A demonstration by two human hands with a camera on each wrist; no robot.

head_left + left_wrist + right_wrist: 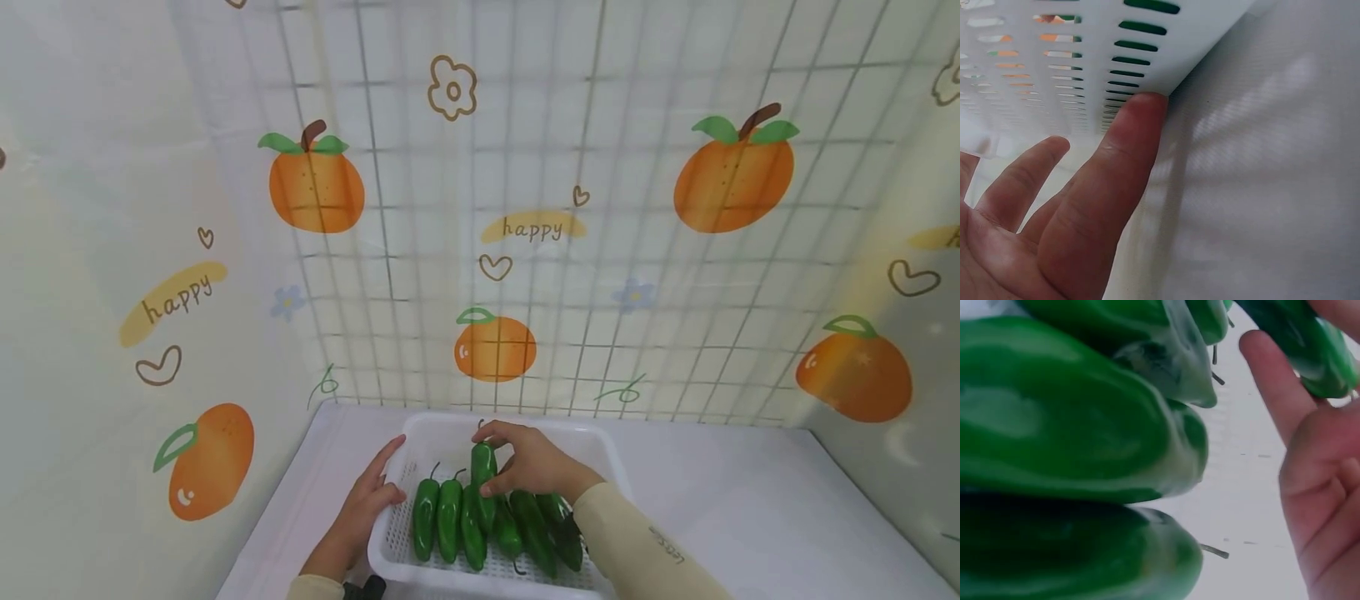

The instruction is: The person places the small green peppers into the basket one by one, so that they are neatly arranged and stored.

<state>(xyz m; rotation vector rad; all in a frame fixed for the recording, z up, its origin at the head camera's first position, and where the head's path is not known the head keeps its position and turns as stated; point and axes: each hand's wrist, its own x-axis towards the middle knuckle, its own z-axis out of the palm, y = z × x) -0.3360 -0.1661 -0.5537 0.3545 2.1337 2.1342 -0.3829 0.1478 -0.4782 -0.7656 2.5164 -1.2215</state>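
Observation:
In the head view, a white perforated plastic basket (450,575) holds several glossy green chili peppers (449,521) lying side by side. My right hand (536,462) pinches one green chili pepper (483,460) between thumb and fingers, its stem end raised over the others. The right wrist view shows this held pepper (1310,347) at upper right, beside large near peppers (1066,406). My left hand (363,504) is at the basket's left side with its fingers extended. In the left wrist view, one straight digit (1125,150) touches the slotted basket wall (1204,31) low down.
The basket stands on a white table (720,508) near its back edge. Behind it hangs a pale curtain (420,267) printed with oranges, over a wire grid. A dark object (365,588) shows at the left wrist.

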